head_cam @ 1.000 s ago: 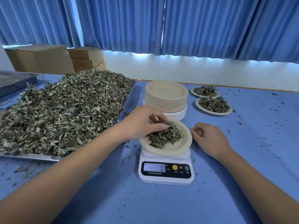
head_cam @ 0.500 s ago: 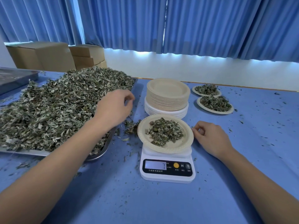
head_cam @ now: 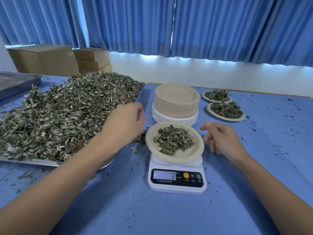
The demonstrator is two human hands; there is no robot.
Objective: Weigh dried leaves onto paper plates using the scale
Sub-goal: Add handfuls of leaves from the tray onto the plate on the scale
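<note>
A white digital scale (head_cam: 177,180) stands on the blue table, and its display shows a 3. On it sits a paper plate (head_cam: 194,155) with a small heap of dried leaves (head_cam: 172,140). My left hand (head_cam: 125,121) is blurred, just left of that plate over the right edge of a metal tray (head_cam: 33,161) heaped with dried leaves (head_cam: 59,116). Its fingers curl downward, and whether they hold leaves is hidden. My right hand (head_cam: 223,139) hovers by the plate's right rim, fingers loosely bent, holding nothing.
Behind the scale stands a tall stack of empty paper plates (head_cam: 177,100). Two filled plates (head_cam: 216,95) (head_cam: 226,111) lie at the back right. Cardboard boxes (head_cam: 45,60) and a second metal tray (head_cam: 15,82) are at the far left. Leaf crumbs litter the table.
My left hand left the leaves on the plate and swung left to the tray edge. My right hand lifted slightly beside the plate. The scale reading changed.
</note>
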